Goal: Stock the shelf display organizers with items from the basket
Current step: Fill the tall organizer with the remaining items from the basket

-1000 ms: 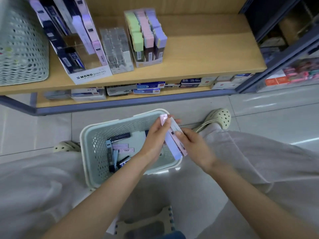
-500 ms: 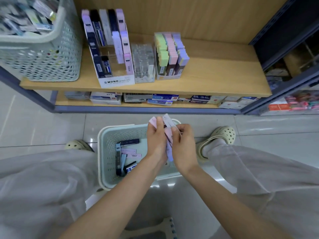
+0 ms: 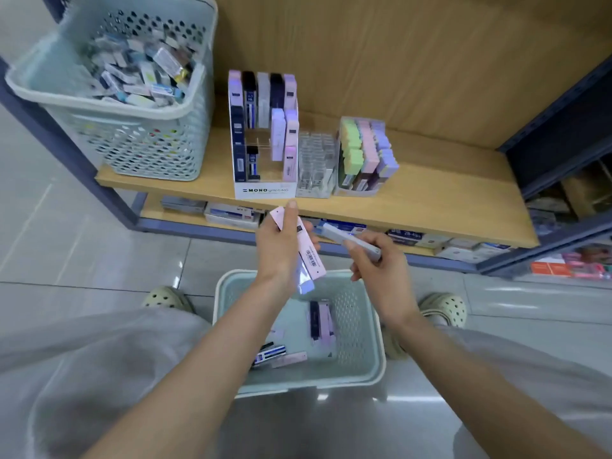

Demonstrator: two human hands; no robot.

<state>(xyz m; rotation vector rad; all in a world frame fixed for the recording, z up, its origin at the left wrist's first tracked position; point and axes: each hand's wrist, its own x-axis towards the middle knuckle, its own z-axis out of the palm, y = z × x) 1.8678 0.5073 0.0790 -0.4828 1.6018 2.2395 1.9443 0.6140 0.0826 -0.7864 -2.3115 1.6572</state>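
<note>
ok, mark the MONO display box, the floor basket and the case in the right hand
MONO display box (image 3: pixel 265 191): head view, white front label panel.
floor basket (image 3: pixel 357 326): head view, perforated right wall.
grey case (image 3: pixel 334 234): head view, its free upper-left end.

left hand (image 3: pixel 281 246) grips pink cases (image 3: pixel 306 250) | right hand (image 3: pixel 381 270) pinches grey case (image 3: pixel 347 238) | above basket (image 3: pixel 361 329)

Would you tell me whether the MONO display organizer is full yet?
Not full: the MONO display organizer holds cases along its back and sides, but clear middle slots stand empty.
</note>
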